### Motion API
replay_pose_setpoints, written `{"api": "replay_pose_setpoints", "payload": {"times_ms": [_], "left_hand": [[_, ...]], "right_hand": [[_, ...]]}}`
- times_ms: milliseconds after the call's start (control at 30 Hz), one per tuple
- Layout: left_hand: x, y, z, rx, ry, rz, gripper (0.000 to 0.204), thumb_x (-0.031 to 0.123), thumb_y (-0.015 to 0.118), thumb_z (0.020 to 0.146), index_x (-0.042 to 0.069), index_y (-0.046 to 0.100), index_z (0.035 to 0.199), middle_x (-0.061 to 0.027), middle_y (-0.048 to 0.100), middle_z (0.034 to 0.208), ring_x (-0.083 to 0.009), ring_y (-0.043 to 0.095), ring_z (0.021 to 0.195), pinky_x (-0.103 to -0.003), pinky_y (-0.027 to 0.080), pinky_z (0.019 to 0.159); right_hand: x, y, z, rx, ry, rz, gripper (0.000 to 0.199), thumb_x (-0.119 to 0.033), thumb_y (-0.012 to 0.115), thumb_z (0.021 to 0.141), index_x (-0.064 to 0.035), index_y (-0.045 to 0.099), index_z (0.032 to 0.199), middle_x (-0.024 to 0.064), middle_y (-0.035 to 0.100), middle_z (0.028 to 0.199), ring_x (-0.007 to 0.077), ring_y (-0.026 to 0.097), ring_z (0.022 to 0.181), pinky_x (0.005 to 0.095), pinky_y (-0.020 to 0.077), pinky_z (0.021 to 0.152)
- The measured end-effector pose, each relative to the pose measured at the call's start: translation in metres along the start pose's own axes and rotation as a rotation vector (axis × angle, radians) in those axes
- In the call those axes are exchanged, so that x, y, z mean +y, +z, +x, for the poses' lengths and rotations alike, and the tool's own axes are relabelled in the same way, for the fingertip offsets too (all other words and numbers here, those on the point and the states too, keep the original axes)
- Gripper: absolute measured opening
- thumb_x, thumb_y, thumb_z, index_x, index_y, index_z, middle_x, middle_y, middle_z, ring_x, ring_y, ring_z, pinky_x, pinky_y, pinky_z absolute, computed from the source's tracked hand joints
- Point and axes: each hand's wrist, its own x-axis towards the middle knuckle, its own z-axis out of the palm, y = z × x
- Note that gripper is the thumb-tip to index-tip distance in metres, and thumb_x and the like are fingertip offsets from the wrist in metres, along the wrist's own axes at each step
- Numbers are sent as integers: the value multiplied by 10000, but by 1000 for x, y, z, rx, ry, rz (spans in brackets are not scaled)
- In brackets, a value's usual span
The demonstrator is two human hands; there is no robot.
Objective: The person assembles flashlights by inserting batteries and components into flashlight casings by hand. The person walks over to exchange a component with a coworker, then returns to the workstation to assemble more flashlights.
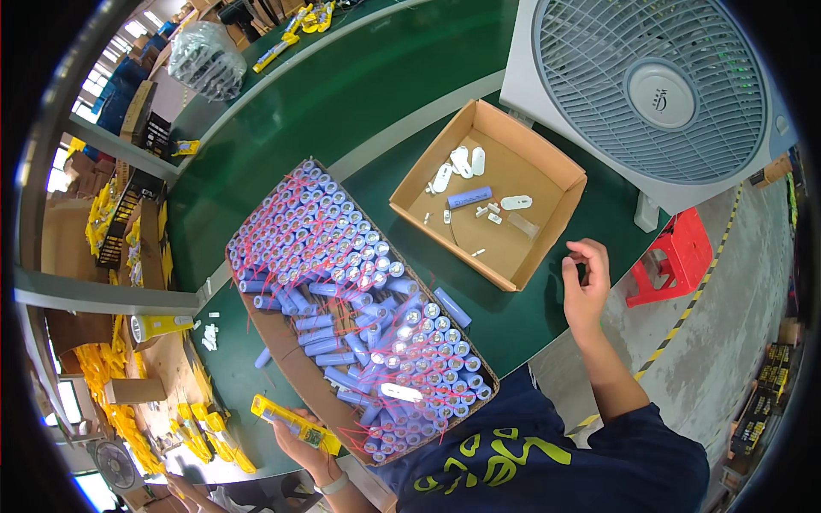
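My left hand, at the lower left, is closed around a long yellow plastic casing with greenish detail near one end. It is beside the near-left edge of a cardboard box of blue cylindrical battery cells with thin red wires. Some cells stand in tight rows; others lie loose in the middle. A white oval piece rests on the cells. My right hand is raised right of a shallow cardboard tray. Its fingers are loosely curled and apart, with nothing seen between them.
The tray holds white oval pieces, one blue cell and small bits. A large fan stands at the far right, above a red stool. A yellow flashlight is at left. Another person's hand shows lower left.
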Motion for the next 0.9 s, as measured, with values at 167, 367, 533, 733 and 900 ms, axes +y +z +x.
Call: {"api": "replay_pose_setpoints", "payload": {"times_ms": [167, 367, 533, 733, 900], "left_hand": [[-3, 2, 2, -15, 36, 37, 360, 375, 449, 1020, 25, 525, 1055, -92, 572, 738, -138, 543, 608, -241, 453, 530], [1, -7, 0, 19, 36, 33, 370, 392, 438, 1009, 29, 480, 1068, -108, 571, 754, -157, 548, 579, -266, 468, 486], [-1, -1, 4, 46, -32, 35, 414, 400, 500, 971, 8, 499, 1104, -132, 607, 811, -191, 594, 605, -296, 509, 521], [2, -9, 0, -5, 6, 9, 376, 338, 456, 1000, -4, 510, 1146, -124, 608, 852, -180, 595, 657, -291, 514, 560], [-3, -19, 5, -5, -18, 46, 407, 393, 493, 967, 23, 499, 1136, -107, 589, 823, -173, 580, 647, -295, 508, 553]], "right_hand": [[7, 2, 3, -121, 38, -25, 174, 70, 600, 828, -9, 615, 982, 79, 566, 975, 145, 539, 804, 256, 447, 757], [7, 9, 1, -151, 36, -13, 133, 57, 597, 846, -7, 613, 962, 76, 568, 971, 136, 531, 799, 255, 445, 735], [19, -2, -3, -101, 73, -60, 88, 32, 580, 888, -5, 611, 960, 64, 568, 1018, 130, 562, 869, 249, 468, 773], [11, 3, -7, -126, 70, 15, 99, 45, 570, 896, -9, 608, 970, 50, 561, 1008, 105, 555, 845, 222, 454, 753], [6, 9, -4, -91, 35, -20, 110, 58, 598, 848, -7, 620, 933, 67, 573, 932, 126, 544, 781, 240, 448, 699]]}}
